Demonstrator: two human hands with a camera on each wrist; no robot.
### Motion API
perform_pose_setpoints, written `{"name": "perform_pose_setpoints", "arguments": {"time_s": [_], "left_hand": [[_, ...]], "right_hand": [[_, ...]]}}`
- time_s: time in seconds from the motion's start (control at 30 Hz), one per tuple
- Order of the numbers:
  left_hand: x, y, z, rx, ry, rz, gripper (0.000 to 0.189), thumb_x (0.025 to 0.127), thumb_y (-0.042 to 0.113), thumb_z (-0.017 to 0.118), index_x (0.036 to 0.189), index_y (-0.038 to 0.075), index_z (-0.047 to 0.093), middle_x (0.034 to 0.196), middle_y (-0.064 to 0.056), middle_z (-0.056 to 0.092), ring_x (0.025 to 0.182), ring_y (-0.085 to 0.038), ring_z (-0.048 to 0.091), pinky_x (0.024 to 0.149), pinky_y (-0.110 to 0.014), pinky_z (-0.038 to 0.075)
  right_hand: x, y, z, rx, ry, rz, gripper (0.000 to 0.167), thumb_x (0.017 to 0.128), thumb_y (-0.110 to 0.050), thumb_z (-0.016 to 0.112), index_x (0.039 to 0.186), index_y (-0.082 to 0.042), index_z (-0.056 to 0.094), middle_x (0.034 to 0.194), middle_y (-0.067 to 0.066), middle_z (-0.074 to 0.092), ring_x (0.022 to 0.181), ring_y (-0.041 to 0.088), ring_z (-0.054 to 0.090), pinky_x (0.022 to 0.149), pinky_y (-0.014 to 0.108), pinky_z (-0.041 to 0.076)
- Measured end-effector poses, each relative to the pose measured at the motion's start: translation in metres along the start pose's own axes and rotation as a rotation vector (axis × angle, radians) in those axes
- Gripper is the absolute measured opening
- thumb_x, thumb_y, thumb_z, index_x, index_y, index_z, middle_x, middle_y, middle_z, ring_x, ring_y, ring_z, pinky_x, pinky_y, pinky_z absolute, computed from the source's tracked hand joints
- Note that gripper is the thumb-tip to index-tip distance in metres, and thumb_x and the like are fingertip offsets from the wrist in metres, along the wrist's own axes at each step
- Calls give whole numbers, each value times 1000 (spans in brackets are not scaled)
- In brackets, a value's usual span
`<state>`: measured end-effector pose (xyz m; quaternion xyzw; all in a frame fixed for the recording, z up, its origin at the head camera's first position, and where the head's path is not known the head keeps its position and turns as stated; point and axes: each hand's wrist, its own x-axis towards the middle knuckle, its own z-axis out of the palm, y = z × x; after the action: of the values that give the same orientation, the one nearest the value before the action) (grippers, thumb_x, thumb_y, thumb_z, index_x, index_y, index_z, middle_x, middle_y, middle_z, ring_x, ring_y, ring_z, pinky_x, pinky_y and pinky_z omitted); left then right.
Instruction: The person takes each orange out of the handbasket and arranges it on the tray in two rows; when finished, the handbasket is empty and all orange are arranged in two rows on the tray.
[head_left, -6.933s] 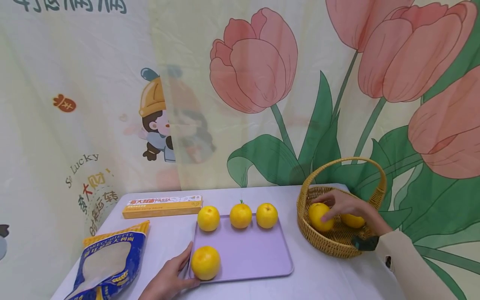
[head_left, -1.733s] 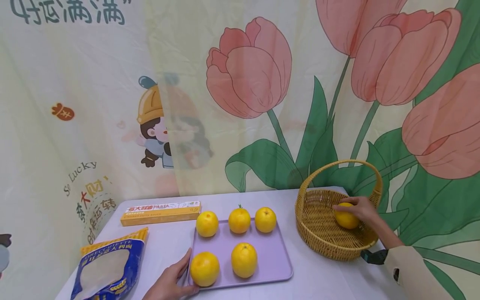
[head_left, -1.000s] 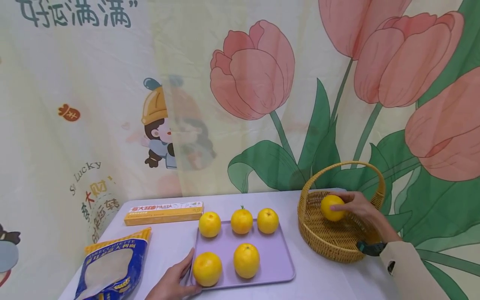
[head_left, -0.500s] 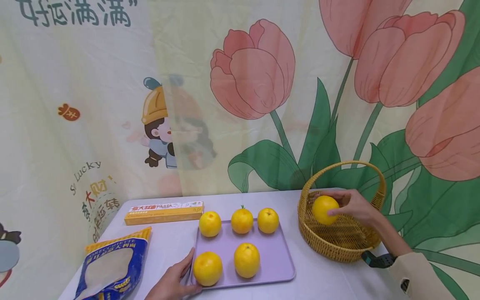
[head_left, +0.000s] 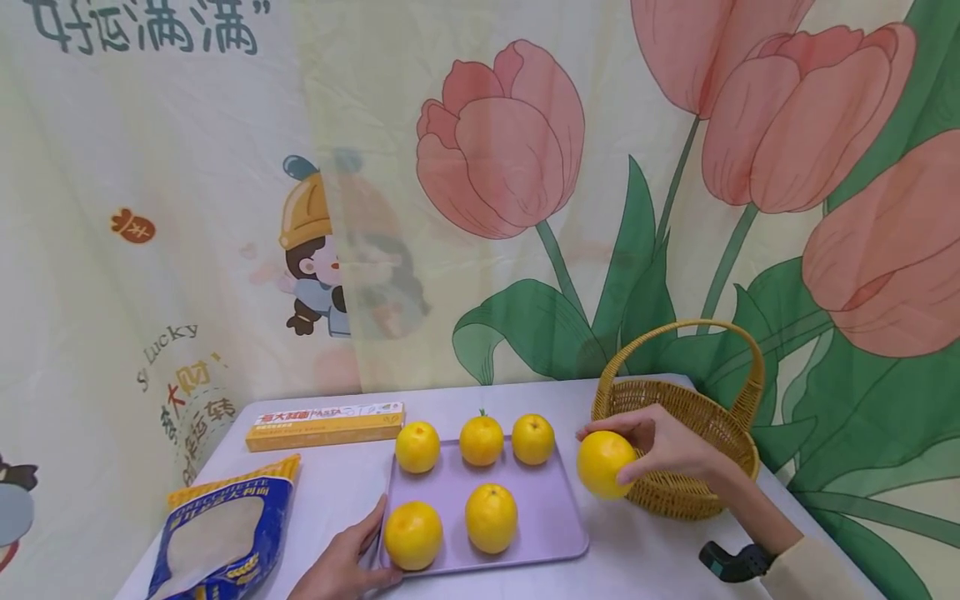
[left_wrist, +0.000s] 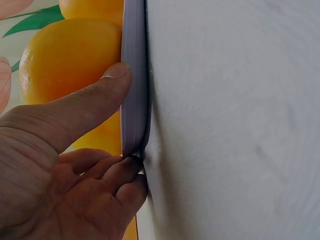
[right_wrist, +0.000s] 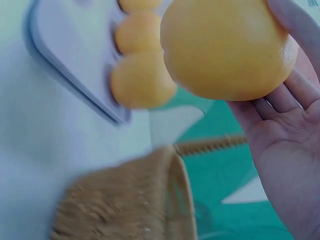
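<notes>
My right hand (head_left: 660, 454) grips a yellow orange (head_left: 606, 464) between thumb and fingers, in the gap between the wicker basket (head_left: 675, 500) and the lilac tray (head_left: 551, 521). In the right wrist view the fingers wrap the far side of this orange (right_wrist: 227, 47). My left hand (head_left: 341, 557) holds the tray's front left corner, its thumb against the front rim and its fingertips tucked at the side edge (left_wrist: 134, 100). Three oranges line the tray's back edge, among them one with a green stem (head_left: 482, 440). Two more, a left one (head_left: 413, 535) and a middle one (head_left: 491, 518), sit in front.
A long pasta box (head_left: 325, 427) lies behind the tray at the left. Nearer, a blue and yellow pasta bag (head_left: 217, 533) lies on the white-covered table. The basket's tall arched handle (head_left: 678, 323) rises at the right, before a tulip-printed curtain (head_left: 510, 150).
One orange went from the basket to the tray's front middle. My right hand then took another from the basket and carried it left past the rim. The left hand stays at the tray corner.
</notes>
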<state>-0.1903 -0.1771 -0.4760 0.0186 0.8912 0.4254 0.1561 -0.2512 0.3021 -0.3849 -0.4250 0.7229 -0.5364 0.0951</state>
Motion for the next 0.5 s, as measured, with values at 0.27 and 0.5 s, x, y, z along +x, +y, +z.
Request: {"name": "perform_pose_setpoints", "arguments": {"time_s": [0.27, 0.5], "left_hand": [[-1, 0, -1, -6, 3, 5, 113, 77, 17, 98, 167, -1, 33, 165, -30, 42, 150, -54, 41, 121, -68, 40], [-1, 0, 1, -8, 4, -12, 114, 76, 17, 98, 167, -1, 32, 165, -30, 42, 149, -55, 41, 120, -68, 41]], "right_hand": [[10, 22, 36, 96, -44, 37, 58, 91, -3, 85, 141, 15, 61, 141, 14, 72, 128, 21, 70, 110, 33, 58], [12, 41, 56, 87, -43, 65, 59, 89, -6, 87, 140, 12, 64, 139, 33, 66, 128, 17, 70, 111, 30, 56]]}}
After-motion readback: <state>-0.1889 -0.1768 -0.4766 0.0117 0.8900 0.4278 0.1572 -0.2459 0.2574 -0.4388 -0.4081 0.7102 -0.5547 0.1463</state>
